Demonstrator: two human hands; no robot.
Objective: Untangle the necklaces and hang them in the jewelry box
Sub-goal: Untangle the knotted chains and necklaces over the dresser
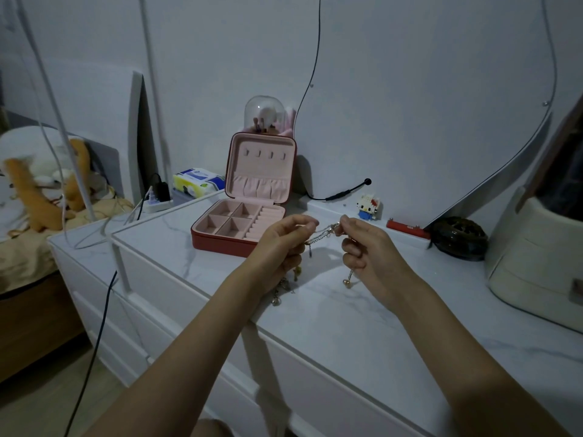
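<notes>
A red jewelry box (220, 242) with pink lining stands open on the white marble-look dresser top, its lid upright with small hooks (265, 153) and an elastic pocket. Just right of the box, above the dresser, my left hand (282, 244) and my right hand (362, 247) each pinch a tangle of thin necklaces (325, 233). A silver chain stretches between the fingertips. More chain with gold beads and pendants hangs below my left hand (284, 288), and a gold bead dangles under my right hand (347, 282).
Behind the box stands a glass-domed brush holder (264, 116). A block-built cat figure (368, 205), a red bar (408, 230), a dark round dish (459, 238) and a cream case (536, 263) sit to the right. A tissue pack (197, 181), power strip and cables lie left; bed with plush toys beyond.
</notes>
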